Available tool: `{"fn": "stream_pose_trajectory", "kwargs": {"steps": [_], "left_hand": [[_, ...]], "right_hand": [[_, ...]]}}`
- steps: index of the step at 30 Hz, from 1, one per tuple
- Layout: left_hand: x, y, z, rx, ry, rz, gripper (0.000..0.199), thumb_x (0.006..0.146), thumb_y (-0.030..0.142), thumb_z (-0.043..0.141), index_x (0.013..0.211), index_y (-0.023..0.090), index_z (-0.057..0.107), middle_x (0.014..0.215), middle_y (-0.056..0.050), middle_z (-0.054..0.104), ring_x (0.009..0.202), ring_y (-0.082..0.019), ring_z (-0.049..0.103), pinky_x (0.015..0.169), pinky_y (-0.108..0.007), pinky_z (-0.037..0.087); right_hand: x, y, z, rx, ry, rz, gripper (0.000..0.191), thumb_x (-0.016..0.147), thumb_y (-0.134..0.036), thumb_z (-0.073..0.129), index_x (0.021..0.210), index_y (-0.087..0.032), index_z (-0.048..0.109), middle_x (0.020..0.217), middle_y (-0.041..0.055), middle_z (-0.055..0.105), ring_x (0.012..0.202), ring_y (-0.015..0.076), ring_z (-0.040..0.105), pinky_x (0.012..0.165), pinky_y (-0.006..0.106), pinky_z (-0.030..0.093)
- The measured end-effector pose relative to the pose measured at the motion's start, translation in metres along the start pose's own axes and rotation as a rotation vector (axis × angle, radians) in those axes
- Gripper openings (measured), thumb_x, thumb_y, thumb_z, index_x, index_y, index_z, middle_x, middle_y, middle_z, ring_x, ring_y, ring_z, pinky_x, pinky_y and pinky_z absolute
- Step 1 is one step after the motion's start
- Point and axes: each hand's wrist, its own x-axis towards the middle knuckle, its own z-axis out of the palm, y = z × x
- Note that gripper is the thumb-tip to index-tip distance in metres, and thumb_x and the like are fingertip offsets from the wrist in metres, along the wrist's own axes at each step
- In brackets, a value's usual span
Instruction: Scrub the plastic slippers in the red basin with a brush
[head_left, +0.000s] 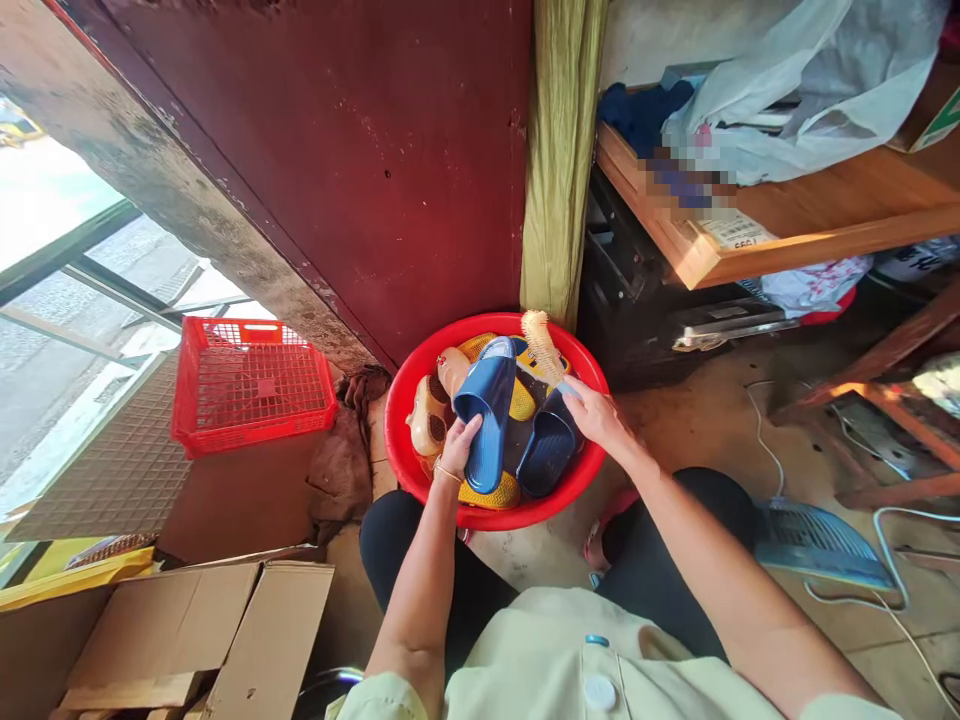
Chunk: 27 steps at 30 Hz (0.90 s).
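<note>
A red round basin [399, 400] on the floor holds several sandals in dark water. My left hand [459, 446] grips a blue slipper [491, 425] by its left side, above the basin. In my right hand [591, 408] is the handle of a brush [543, 345], its pale bristles raised near the basin's far right rim, apart from the slipper. A darker blue slipper [547, 450] lies at the right in the basin. Beige sandals [429, 418] are at the left, and a yellow shoe [491, 492] sits at the near side.
Behind the basin stands a dark red panel [375, 180] beside a yellow-green curtain [559, 160]. A red crate [255, 385] is at the left, cardboard boxes [172, 620] at the lower left. A wooden table [840, 215] and a blue fan [821, 545] stand to the right.
</note>
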Motion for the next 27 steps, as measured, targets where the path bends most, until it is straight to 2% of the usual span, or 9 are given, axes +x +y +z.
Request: {"fn": "stream_pose_trajectory", "kwargs": {"steps": [6, 8, 11, 14, 17, 20, 22, 24, 27], "left_hand": [[-0.001, 0.002, -0.003, 0.236, -0.014, 0.274, 0.053, 0.064, 0.017, 0.074, 0.116, 0.023, 0.065, 0.11, -0.007, 0.071, 0.111, -0.026, 0.064, 0.106, -0.04, 0.046], [-0.004, -0.006, -0.001, 0.321, 0.006, 0.314, 0.054, 0.061, 0.01, 0.071, 0.113, 0.023, 0.068, 0.115, -0.01, 0.071, 0.121, -0.031, 0.06, 0.113, -0.043, 0.04], [-0.007, -0.022, 0.002, 0.445, 0.03, 0.315, 0.044, 0.059, 0.008, 0.068, 0.101, 0.02, 0.071, 0.104, -0.014, 0.073, 0.12, -0.037, 0.061, 0.115, -0.048, 0.038], [-0.007, -0.03, 0.002, 0.617, -0.052, 0.4, 0.059, 0.063, 0.009, 0.062, 0.121, 0.019, 0.067, 0.116, -0.013, 0.073, 0.118, -0.034, 0.063, 0.111, -0.049, 0.042], [-0.004, -0.029, 0.001, 0.733, -0.147, 0.513, 0.075, 0.067, 0.008, 0.054, 0.142, 0.019, 0.054, 0.131, -0.011, 0.068, 0.122, -0.029, 0.063, 0.11, -0.047, 0.045], [-0.002, -0.024, 0.002, 0.712, -0.133, 0.57, 0.073, 0.068, 0.008, 0.053, 0.141, 0.019, 0.056, 0.13, -0.01, 0.068, 0.125, -0.028, 0.061, 0.112, -0.046, 0.044], [-0.002, -0.022, 0.003, 0.637, -0.126, 0.577, 0.066, 0.07, 0.012, 0.057, 0.135, 0.02, 0.061, 0.127, -0.009, 0.069, 0.123, -0.029, 0.062, 0.111, -0.046, 0.044], [-0.001, -0.02, 0.002, 0.506, -0.131, 0.538, 0.055, 0.073, 0.018, 0.063, 0.128, 0.019, 0.065, 0.121, -0.009, 0.071, 0.116, -0.028, 0.064, 0.107, -0.045, 0.047], [0.001, -0.013, -0.003, 0.26, -0.088, 0.428, 0.046, 0.075, 0.032, 0.071, 0.119, 0.018, 0.067, 0.108, -0.007, 0.072, 0.1, -0.025, 0.066, 0.094, -0.039, 0.052]], "right_hand": [[-0.028, -0.019, 0.024, 0.11, -0.05, -0.183, 0.053, 0.104, -0.036, 0.034, 0.153, -0.019, 0.047, 0.139, 0.0103, 0.065, 0.119, 0.021, 0.066, 0.101, 0.03, 0.053], [-0.034, -0.036, 0.029, 0.024, -0.107, -0.226, 0.052, 0.104, -0.035, 0.034, 0.153, -0.023, 0.048, 0.131, 0.01, 0.069, 0.112, 0.021, 0.068, 0.094, 0.029, 0.055], [-0.037, -0.051, 0.032, -0.195, -0.218, -0.289, 0.05, 0.105, -0.041, 0.036, 0.153, -0.033, 0.047, 0.113, 0.008, 0.074, 0.09, 0.0198, 0.073, 0.074, 0.026, 0.056], [-0.031, -0.037, 0.028, -0.358, -0.192, -0.239, 0.05, 0.105, -0.042, 0.037, 0.154, -0.037, 0.044, 0.112, 0.0067, 0.074, 0.079, 0.0181, 0.072, 0.064, 0.024, 0.052], [-0.019, -0.006, 0.019, -0.394, -0.091, -0.118, 0.05, 0.104, -0.039, 0.039, 0.154, -0.034, 0.045, 0.116, 0.0066, 0.074, 0.082, 0.0192, 0.072, 0.065, 0.026, 0.053], [-0.013, 0.012, 0.013, -0.316, -0.009, -0.043, 0.05, 0.105, -0.035, 0.036, 0.153, -0.027, 0.048, 0.117, 0.0083, 0.075, 0.089, 0.0213, 0.073, 0.069, 0.027, 0.055], [-0.014, 0.011, 0.015, -0.242, 0.009, -0.087, 0.05, 0.105, -0.034, 0.034, 0.152, -0.024, 0.049, 0.12, 0.0084, 0.074, 0.094, 0.0208, 0.072, 0.073, 0.026, 0.056], [-0.017, 0.007, 0.019, -0.208, -0.018, -0.161, 0.05, 0.105, -0.036, 0.036, 0.153, -0.027, 0.048, 0.121, 0.0071, 0.073, 0.096, 0.0199, 0.071, 0.076, 0.025, 0.056], [-0.021, 0.01, 0.022, -0.265, -0.065, -0.099, 0.049, 0.103, -0.037, 0.041, 0.151, -0.031, 0.05, 0.113, 0.006, 0.075, 0.09, 0.0198, 0.072, 0.073, 0.026, 0.055]]}}
